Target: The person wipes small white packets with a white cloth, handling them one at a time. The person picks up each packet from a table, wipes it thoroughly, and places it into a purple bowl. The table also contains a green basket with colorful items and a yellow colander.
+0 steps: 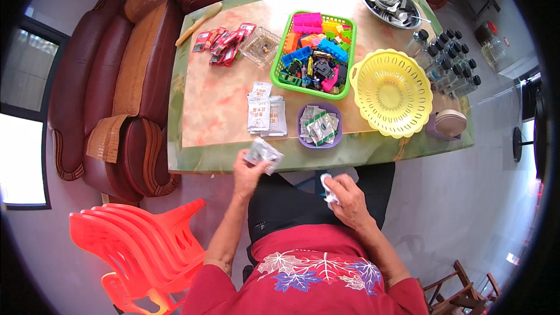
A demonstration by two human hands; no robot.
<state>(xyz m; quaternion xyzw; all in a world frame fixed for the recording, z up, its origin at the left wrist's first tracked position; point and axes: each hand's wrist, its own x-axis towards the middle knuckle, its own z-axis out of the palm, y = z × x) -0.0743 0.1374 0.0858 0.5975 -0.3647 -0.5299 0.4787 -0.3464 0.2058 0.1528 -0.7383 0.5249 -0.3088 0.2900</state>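
Observation:
My left hand (247,177) is closed on the lower edge of a silvery-white sachet (266,155), held up at the table's near edge. Above my lap, my right hand (351,200) grips a small white crumpled thing (328,189); whether it is cloth, tissue or a packet I cannot tell. Just beyond the left hand, several white sachets with orange print (258,115) lie overlapping on the table. A purple bowl (322,144) of white and green sachets stands between the two hands, farther off near the table's front edge.
On the table (216,122) are a green basket (275,61) of colourful blocks, a yellow colander (424,90), red packets (224,45), a clear tray (249,55), a bowl of spoons (392,6) and dark-capped bottles (446,61). Red plastic chairs (146,239) stand stacked at left.

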